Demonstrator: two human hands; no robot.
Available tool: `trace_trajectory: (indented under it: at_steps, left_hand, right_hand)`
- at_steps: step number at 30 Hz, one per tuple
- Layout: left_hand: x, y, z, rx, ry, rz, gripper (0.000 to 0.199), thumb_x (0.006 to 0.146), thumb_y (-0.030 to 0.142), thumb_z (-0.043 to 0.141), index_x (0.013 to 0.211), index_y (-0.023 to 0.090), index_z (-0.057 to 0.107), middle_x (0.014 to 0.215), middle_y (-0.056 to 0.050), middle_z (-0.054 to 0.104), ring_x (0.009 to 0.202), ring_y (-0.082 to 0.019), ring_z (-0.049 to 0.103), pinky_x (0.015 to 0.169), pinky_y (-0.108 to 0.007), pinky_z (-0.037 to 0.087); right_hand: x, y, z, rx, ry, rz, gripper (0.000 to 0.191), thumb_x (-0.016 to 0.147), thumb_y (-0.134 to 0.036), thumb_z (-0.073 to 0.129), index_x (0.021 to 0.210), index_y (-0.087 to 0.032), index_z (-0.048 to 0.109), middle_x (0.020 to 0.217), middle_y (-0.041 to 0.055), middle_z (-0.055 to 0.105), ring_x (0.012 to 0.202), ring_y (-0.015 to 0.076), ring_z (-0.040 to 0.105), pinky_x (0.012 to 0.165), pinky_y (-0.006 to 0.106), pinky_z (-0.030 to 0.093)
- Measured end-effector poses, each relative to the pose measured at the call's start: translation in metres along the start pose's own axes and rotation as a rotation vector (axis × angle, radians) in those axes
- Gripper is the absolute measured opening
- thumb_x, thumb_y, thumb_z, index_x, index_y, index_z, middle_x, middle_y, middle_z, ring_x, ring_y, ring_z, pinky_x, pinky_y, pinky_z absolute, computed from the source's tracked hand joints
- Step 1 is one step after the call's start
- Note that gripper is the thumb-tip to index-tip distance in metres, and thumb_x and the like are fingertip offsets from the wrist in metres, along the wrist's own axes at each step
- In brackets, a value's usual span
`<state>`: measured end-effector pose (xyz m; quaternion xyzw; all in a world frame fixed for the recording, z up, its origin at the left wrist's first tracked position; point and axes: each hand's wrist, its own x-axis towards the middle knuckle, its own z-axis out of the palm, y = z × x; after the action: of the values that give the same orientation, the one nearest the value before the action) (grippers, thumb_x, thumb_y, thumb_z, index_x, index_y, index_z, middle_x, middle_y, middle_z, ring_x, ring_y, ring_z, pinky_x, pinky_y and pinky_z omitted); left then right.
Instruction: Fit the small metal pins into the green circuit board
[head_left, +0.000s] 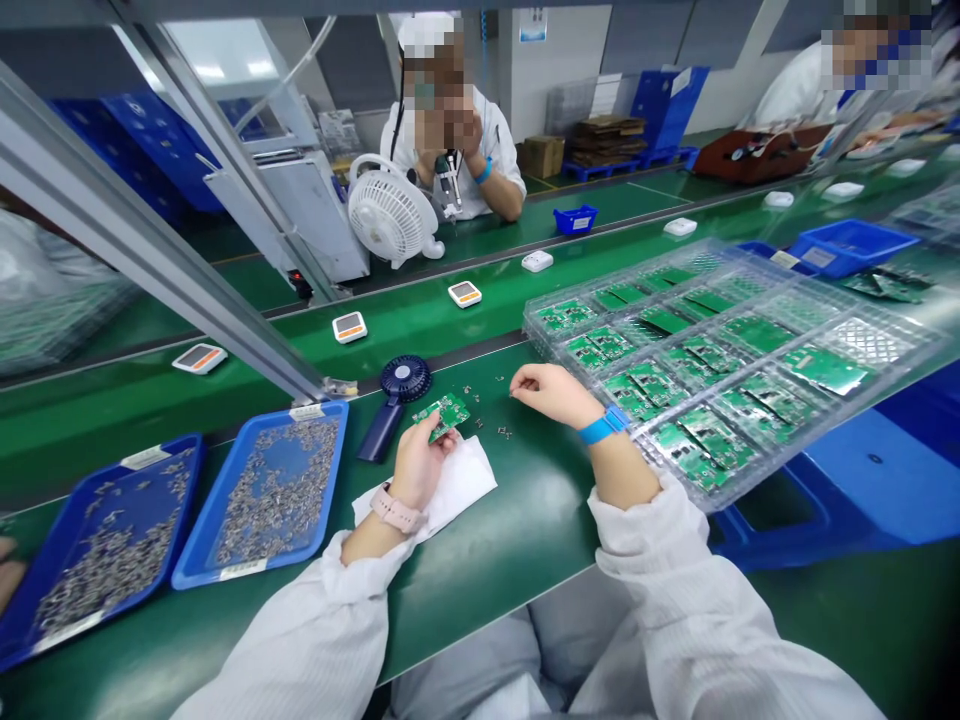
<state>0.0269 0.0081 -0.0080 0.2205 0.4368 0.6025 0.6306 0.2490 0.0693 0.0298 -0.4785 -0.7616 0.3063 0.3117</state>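
My left hand (424,455) is closed on a green circuit board (448,415), holding it just above a white paper sheet (469,478) on the bench. My right hand (551,392) hovers over the green bench with thumb and forefinger pinched; whatever tiny piece sits at the fingertips is too small to name. Several small metal parts (504,432) lie scattered between the two hands. Close to my left hand rests a dark blue handheld fan (390,410). To the right, a clear plastic tray (720,490) carries many green boards in compartments.
Two blue trays (180,575) of small metal parts stand at the left. A metal frame post (172,235) slants across there. Beyond the bench edge, white devices (349,327) sit along a green belt (412,322). A co-worker (491,150) sits opposite behind a white fan (390,215).
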Motion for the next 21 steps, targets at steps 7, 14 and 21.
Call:
trace_trajectory:
  at_steps: [7,14,21]
  left_hand:
    - [0.000,0.000,0.000,-0.011,-0.006,0.013,0.029,0.065,0.033,0.082,0.066,0.014,0.060,0.057,0.000,0.056,0.057,-0.011,0.055,0.054,-0.024,0.038]
    - [0.000,-0.001,0.001,-0.010,-0.021,0.015,0.028,0.067,0.033,0.080,0.068,0.013,0.061,0.061,-0.002,0.059,0.057,-0.011,0.056,0.053,-0.025,0.038]
    - [-0.001,0.000,0.001,-0.004,-0.018,0.019,0.028,0.067,0.034,0.080,0.067,0.014,0.060,0.061,-0.001,0.058,0.058,-0.012,0.056,0.054,-0.025,0.038]
  right_hand:
    - [-0.006,0.002,-0.005,-0.459,-0.022,0.070,0.032,0.084,-0.009,0.048,0.108,-0.020,0.067,0.091,0.0056,0.072,0.082,0.0176,0.065,0.076,0.028,0.048]
    - [-0.023,0.001,-0.005,-0.676,-0.085,0.134,0.027,0.080,-0.002,0.051,0.091,-0.016,0.071,0.093,0.0155,0.068,0.078,0.0239,0.066,0.069,0.032,0.046]
    - [-0.018,0.004,0.006,-0.672,-0.084,0.137,0.025,0.081,-0.001,0.050,0.083,-0.016,0.070,0.083,0.0128,0.069,0.077,0.0219,0.066,0.069,0.030,0.046]
